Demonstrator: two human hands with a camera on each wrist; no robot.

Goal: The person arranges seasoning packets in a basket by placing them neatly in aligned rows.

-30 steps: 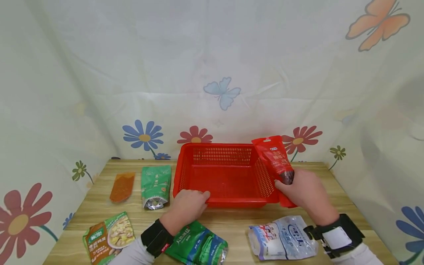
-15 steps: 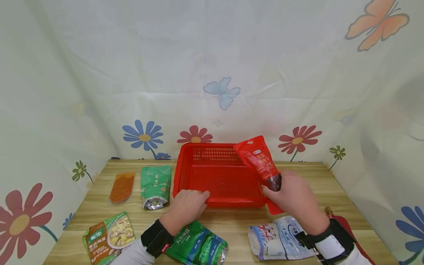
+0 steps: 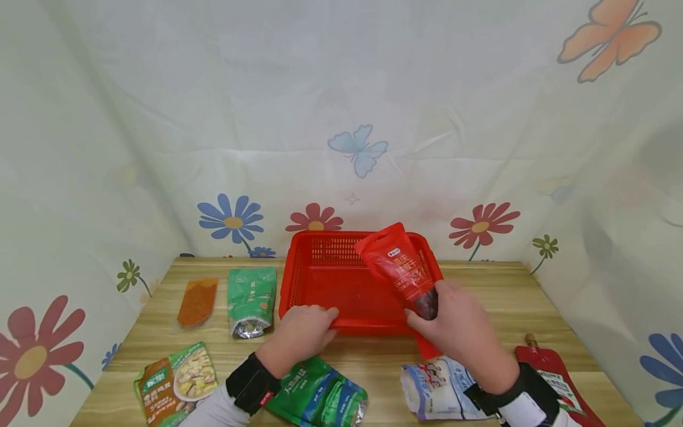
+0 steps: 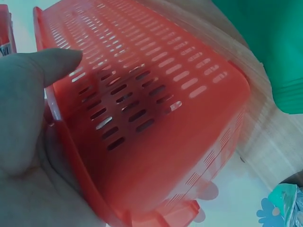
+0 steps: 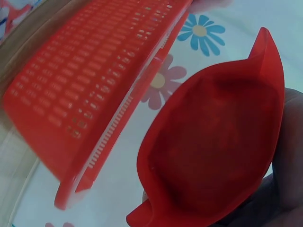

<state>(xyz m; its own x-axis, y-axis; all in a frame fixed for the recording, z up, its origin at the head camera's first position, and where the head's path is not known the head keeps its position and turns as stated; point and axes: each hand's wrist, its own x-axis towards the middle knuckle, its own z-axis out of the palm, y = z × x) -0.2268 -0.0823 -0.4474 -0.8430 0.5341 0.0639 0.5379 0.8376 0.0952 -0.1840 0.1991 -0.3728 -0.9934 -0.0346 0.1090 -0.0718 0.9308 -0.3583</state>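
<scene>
My right hand (image 3: 453, 320) grips a red pouch (image 3: 402, 267) with a dark window near its lower end, held tilted over the right part of a red plastic basket (image 3: 341, 327). In the right wrist view the pouch's red base (image 5: 213, 146) faces the camera, with the basket (image 5: 80, 80) beside it. My left hand (image 3: 301, 332) holds the basket's front rim near its left corner. The left wrist view shows the thumb (image 4: 59, 64) over that rim, and the slotted basket wall (image 4: 156, 109) beyond; the other fingers are mostly hidden.
Left of the basket lie a green pouch (image 3: 252, 299) and an orange-brown packet (image 3: 197, 302). Nearer are a brown-and-green packet (image 3: 176, 382), a green-blue pouch (image 3: 320, 394) and a white-blue bag (image 3: 440, 388). A red spouted pouch (image 3: 555, 379) lies far right, partly behind my wrist.
My right hand has carried the red pouch leftward, from the basket's right edge to over its right part. The red spouted pouch has come into view. My left hand has stayed put.
</scene>
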